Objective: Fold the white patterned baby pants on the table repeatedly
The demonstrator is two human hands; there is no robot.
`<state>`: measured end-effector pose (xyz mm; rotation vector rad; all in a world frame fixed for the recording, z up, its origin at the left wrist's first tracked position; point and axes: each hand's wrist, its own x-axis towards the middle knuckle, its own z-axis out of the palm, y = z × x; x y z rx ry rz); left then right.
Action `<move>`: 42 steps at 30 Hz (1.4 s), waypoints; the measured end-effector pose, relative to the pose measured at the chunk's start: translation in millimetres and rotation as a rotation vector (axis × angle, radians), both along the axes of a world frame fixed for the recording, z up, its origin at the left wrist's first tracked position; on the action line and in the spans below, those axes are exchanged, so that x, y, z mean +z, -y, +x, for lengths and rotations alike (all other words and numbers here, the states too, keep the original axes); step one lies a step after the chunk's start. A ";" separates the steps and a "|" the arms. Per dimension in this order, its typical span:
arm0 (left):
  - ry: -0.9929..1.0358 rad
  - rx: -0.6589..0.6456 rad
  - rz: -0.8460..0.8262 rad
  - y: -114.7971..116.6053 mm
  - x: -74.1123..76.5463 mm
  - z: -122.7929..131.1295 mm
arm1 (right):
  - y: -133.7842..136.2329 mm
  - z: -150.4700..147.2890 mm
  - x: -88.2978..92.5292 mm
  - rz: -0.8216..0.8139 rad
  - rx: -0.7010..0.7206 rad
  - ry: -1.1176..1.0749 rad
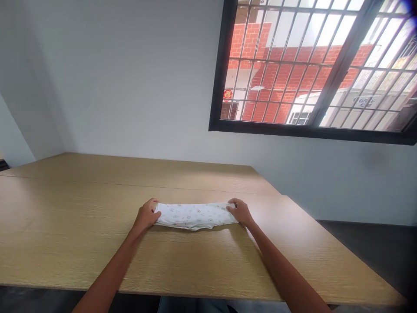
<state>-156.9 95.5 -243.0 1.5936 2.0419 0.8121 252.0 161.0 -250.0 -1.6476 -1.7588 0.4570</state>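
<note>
Two ends of a folded cloth [195, 216] are gripped by the left hand [147, 214] and right hand [239, 211], fingers together and curled over it, so it is held flat and stretched lengthwise on the table [81, 230], mid-surface.

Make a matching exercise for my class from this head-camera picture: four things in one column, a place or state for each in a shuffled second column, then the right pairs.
Things:
1. Left hand
2. Right hand
3. White patterned cloth
4. Barred window

Places or states:
A. Holding the cloth's right end
B. Set in the wall beyond the table
C. Lying in a long strip on the wooden table
D. Holding the cloth's left end

Right pairs: 1-D, 2-A, 3-C, 4-B
</note>
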 end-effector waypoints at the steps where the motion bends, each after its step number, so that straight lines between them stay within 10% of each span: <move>1: -0.059 0.004 0.004 0.9 1.3 2.7 | 2.3 -0.9 0.7 0.010 0.003 0.010; 7: -0.384 0.059 0.107 8.3 8.0 39.8 | 17.9 -16.6 14.3 0.046 0.106 0.239; 12: -0.247 -0.315 0.118 10.9 13.9 106.4 | 36.5 -70.9 27.8 0.251 0.035 0.695; 17: -0.427 -0.732 -0.104 -5.7 -6.1 143.6 | 46.0 -142.4 7.8 0.167 0.422 0.111; 23: -0.455 -0.784 -0.006 -12.0 -26.6 137.2 | 43.3 -152.6 -17.3 0.000 0.480 0.208; 34: -0.415 -0.396 -0.051 -9.4 -29.8 56.7 | 39.6 -78.8 -2.1 -0.111 0.365 0.696; 42: -0.422 -0.379 -0.054 -2.2 -29.5 39.5 | 45.2 -54.5 7.6 -0.208 0.088 0.836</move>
